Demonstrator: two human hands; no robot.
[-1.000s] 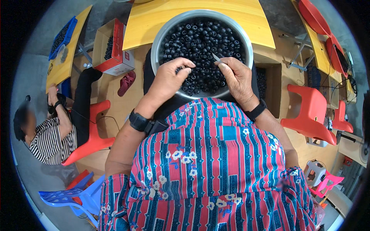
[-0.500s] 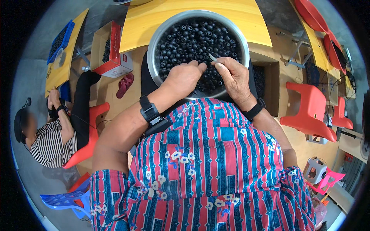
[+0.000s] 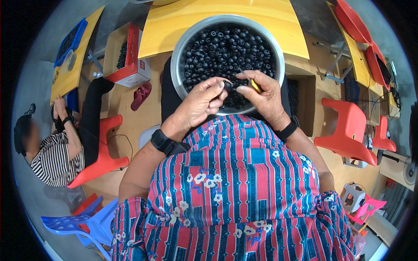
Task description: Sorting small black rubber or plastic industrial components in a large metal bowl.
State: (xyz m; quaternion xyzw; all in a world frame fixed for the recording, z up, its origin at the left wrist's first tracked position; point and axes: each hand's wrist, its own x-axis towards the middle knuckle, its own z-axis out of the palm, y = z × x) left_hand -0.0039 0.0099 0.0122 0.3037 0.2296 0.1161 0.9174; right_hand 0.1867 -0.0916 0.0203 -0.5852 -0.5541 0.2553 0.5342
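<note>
A small dark round piece sits at the fingertips of the person's left hand, above the near part of a wide metal basin. The thumb and forefinger pinch the piece, with the other fingers curled beneath.

Just beside it, the right hand is closed around a small knife with a yellow handle; its thin blade points up and away from the body. The right thumb and forefinger reach toward the piece; whether they touch it, one cannot tell.

Many similar dark pieces fill the basin, which sits at the person's lap, near a yellow table. Both wrists wear black bands, and the person's shirt is patterned with pink and blue stripes and white flowers.

On the left are a red-and-white box, a dark red slipper on the floor, and a seated co-worker in a striped top. On the right are a cardboard box and 2 red stools.
</note>
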